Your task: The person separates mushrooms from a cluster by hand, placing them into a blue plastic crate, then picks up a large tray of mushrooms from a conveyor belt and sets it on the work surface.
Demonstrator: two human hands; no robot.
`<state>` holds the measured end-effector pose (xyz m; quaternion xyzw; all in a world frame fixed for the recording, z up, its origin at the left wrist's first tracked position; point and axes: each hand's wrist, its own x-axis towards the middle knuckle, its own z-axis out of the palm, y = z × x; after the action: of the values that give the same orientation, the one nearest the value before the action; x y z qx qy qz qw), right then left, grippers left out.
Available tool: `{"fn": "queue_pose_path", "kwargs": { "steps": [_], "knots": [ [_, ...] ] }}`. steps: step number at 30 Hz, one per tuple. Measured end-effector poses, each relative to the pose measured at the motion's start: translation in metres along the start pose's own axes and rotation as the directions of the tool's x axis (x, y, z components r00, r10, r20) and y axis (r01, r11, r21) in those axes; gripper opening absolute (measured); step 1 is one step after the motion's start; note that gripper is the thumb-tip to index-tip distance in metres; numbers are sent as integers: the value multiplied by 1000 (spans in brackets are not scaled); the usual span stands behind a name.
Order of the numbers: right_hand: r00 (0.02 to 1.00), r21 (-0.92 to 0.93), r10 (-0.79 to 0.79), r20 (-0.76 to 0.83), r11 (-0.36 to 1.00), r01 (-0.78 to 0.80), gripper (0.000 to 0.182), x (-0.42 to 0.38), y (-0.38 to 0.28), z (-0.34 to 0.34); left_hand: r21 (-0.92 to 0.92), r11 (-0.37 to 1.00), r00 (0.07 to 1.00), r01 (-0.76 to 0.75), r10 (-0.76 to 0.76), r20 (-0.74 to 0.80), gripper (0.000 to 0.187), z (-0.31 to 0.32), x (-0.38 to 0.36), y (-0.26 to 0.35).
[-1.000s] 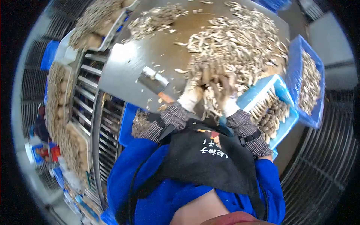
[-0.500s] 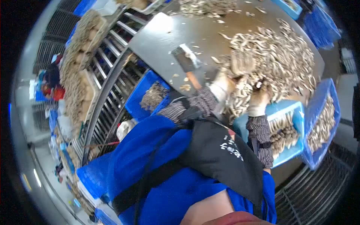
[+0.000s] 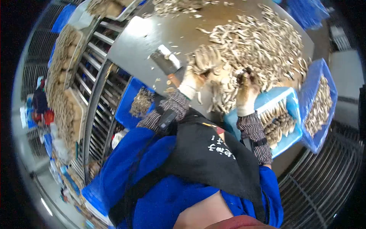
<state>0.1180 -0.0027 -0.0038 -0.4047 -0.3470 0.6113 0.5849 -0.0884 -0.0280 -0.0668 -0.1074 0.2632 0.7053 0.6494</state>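
Note:
My left hand, in a dirty white glove, holds a thick cluster of mushrooms above the metal table. My right hand, also gloved, grips a few mushroom stems at the near edge of the big heap of loose mushrooms. The two hands are apart, with fallen mushrooms between them. A cleaver with an orange handle lies on the table just left of my left hand.
A blue crate of sorted mushrooms sits to the right of my right hand, a second one beyond it. Another blue bin sits below the table's left edge. Metal racks with mushroom blocks stand on the left.
My hands have drawn apart; the left has lifted a mushroom cluster clear of the heap. The view has swung, and the cleaver has stayed on the table.

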Motion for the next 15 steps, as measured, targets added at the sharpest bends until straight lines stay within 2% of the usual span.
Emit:
{"fn": "queue_pose_path", "kwargs": {
  "steps": [1,2,4,5,6,8,10,11,12,14,15],
  "knots": [
    [999,-160,44,31,986,-38,34,-13,-28,29,-35,999,1000,11,-10,6,47,2,-5,-2],
    [998,-130,-5,57,991,12,33,-17,-36,56,-70,997,1000,21,-20,15,45,8,-12,-2],
    [971,-123,114,209,988,-89,34,-43,-47,106,-120,993,1000,2,-5,-24,45,9,-23,1],
    [901,-182,150,408,980,-81,37,-53,-37,123,-272,962,981,16,38,192,46,0,-21,1],
    [791,-237,188,582,970,-56,40,-66,-34,145,-286,958,975,6,58,215,46,-2,-27,6],
    [457,-420,276,846,872,252,51,-90,-45,192,-269,963,972,-20,81,219,46,-7,-41,16],
    [363,-327,109,925,714,619,59,-93,-9,204,-256,966,966,-47,109,233,45,-14,-49,27],
    [403,-273,51,914,813,515,56,-83,0,206,-228,972,962,-50,109,252,45,-18,-54,34],
    [462,-350,108,880,804,480,53,-72,-4,199,-195,979,957,-50,103,271,45,-23,-59,42],
    [559,-385,-55,827,669,636,49,-44,20,163,-149,985,961,-85,121,248,46,-32,-61,52],
    [729,-564,176,661,758,328,47,-45,3,157,-268,953,978,-143,178,110,53,-29,-55,52]
  ]
}}
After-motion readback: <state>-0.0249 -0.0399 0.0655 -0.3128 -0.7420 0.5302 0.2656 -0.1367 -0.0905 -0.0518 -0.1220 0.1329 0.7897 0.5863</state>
